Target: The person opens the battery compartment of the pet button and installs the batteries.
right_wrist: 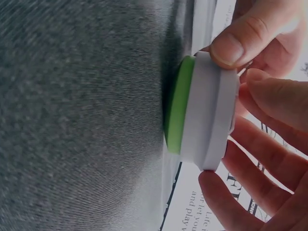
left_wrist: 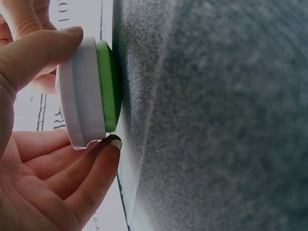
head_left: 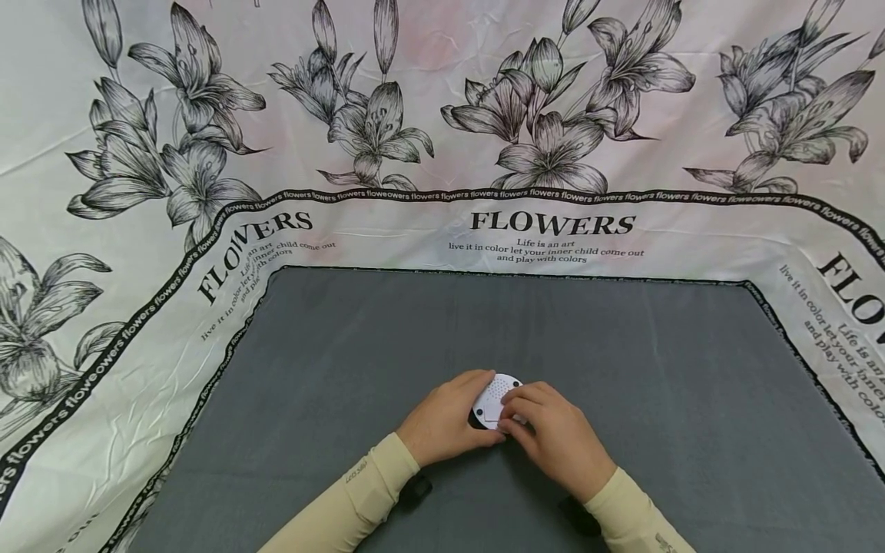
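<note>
A round push-button buzzer (head_left: 492,401) is turned face down, its white underside up, with a patch of small holes and dark round spots. Its green cap (left_wrist: 109,89) points at the grey cloth in both wrist views. My left hand (head_left: 445,418) grips the white body by the rim, thumb on one side and fingers on the other. My right hand (head_left: 556,434) has curled fingers at the underside, thumb and forefinger close together there. In the right wrist view another right fingertip (right_wrist: 209,180) touches the rim. What lies between the right thumb and forefinger is hidden.
The grey cloth panel (head_left: 346,330) spreads under both hands. Around it runs a white border with printed FLOWERS lettering (head_left: 553,223) and black line-drawn lilies (head_left: 549,153). Dark wrist straps (head_left: 415,491) show by the cream sleeves (head_left: 353,499).
</note>
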Available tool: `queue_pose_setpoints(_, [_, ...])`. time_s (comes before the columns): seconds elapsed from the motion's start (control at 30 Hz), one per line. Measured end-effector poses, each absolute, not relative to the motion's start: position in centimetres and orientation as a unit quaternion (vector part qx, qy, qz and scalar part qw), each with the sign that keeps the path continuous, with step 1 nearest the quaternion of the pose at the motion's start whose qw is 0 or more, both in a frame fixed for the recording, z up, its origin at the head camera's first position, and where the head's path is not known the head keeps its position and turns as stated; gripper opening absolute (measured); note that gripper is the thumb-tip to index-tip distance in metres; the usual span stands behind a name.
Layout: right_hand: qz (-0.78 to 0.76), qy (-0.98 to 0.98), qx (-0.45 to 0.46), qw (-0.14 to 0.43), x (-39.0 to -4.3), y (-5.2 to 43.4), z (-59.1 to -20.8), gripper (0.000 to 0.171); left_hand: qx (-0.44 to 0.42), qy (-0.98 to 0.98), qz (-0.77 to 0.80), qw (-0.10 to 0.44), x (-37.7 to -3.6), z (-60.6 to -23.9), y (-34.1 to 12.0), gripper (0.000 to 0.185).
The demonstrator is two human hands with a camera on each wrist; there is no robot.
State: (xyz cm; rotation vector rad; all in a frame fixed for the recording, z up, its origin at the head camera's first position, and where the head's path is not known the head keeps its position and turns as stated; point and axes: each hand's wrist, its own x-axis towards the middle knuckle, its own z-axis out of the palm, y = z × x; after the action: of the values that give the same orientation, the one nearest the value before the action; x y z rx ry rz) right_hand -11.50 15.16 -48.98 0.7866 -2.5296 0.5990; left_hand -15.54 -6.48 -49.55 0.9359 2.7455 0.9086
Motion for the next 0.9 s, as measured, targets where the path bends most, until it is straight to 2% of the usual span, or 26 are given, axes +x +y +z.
queue_pose_setpoints(0.2, [0.233, -0.915, 0.272, 0.186, -11.66, 15.25, -48.84, 0.019, 0.31, 0.901, 0.298, 0.051, -15.47, -49.58, -6.44, 0.088])
queue_pose_setpoints(0.43, [0.26, -0.916, 0.261, 0.158, -11.54, 15.19, -48.9, 0.022, 0.313, 0.9, 0.3, 0.045, -15.39, -49.52, -6.43, 0.087])
queue_pose_setpoints(0.9, [0.231, -0.923, 0.256, 0.174, -11.49, 14.93, -49.06, 0.027, 0.324, 0.894, 0.305, 0.038, -15.49, -49.36, -6.45, 0.087])
